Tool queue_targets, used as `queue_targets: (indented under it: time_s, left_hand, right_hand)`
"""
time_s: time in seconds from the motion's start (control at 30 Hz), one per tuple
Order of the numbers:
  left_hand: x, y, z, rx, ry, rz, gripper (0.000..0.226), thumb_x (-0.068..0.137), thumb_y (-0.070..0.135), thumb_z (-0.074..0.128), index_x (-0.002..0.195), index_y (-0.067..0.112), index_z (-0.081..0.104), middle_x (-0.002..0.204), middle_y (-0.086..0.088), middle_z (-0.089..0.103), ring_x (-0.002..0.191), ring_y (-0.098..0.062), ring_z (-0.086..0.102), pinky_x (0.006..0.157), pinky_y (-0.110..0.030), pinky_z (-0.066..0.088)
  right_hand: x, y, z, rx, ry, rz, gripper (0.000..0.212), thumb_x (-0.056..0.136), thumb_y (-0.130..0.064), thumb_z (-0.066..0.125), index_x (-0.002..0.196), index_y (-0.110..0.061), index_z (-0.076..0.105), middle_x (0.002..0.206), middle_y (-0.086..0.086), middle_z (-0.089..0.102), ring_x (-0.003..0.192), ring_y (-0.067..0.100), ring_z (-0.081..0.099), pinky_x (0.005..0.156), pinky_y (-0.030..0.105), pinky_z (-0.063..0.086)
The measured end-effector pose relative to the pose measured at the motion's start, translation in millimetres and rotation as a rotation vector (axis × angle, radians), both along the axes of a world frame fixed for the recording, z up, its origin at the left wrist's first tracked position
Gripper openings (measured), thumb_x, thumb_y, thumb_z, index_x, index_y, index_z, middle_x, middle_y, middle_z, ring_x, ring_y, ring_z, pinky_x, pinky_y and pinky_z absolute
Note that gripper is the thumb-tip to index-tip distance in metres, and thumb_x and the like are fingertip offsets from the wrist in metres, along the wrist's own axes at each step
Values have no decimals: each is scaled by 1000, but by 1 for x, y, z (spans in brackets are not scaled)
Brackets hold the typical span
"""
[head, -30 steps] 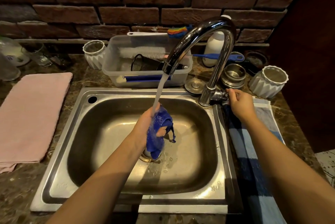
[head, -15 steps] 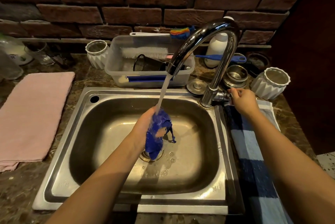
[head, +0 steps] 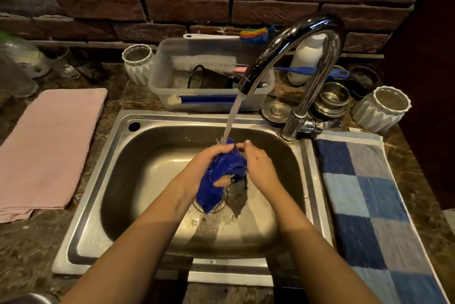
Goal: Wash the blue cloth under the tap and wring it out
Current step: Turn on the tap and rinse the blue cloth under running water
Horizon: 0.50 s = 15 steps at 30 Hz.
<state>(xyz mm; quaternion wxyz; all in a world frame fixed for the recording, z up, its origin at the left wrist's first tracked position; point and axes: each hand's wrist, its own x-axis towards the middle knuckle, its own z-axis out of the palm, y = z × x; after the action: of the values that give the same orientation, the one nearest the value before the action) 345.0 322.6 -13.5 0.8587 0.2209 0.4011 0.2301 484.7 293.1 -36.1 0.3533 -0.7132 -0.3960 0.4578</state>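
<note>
The wet blue cloth (head: 221,175) hangs bunched over the steel sink (head: 123,180), above the drain. Water runs from the chrome tap (head: 290,43) onto its top. My left hand (head: 209,163) grips the cloth from the left, thumb showing through a fold. My right hand (head: 258,166) is against the cloth's right side, its fingertips pinching the top edge next to my left fingers. The lower end of the cloth dangles free.
A pink towel (head: 49,146) lies left of the sink and a blue checked towel (head: 364,205) right of it. Behind stand a clear plastic tub (head: 170,92) with brushes, white ribbed cups (head: 381,109), steel bowls (head: 332,99) and a white bottle (head: 307,57). The tap lever (head: 325,124) points right.
My right hand has left the tap lever and come down left to the cloth. The left hand still holds the cloth under the running water.
</note>
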Motion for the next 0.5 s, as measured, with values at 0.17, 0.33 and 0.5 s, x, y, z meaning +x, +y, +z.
queue_targets:
  time_s: [0.17,0.33,0.5]
  left_hand:
    - [-4,14,3,-8,177,157,22,89,34,56,93,13,64,72,-6,66,53,-14,62,42,-20,48]
    - [1,17,-15,70,330,247,35,90,42,54,91,10,67,66,-5,71,60,-15,68,59,-27,52]
    - [18,1,-31,229,377,307,12,95,19,50,95,14,61,70,-2,57,70,-20,55,64,-28,46]
  right_hand:
    - [-17,8,5,-74,344,-67,41,95,-49,35,87,-17,60,78,6,63,80,22,62,81,35,50]
    - [-42,6,13,142,108,90,24,88,-42,54,85,-18,56,78,2,65,74,14,64,68,26,51]
    - [-51,29,8,39,-22,-169,32,95,-42,41,72,-23,53,73,2,61,71,15,59,67,32,49]
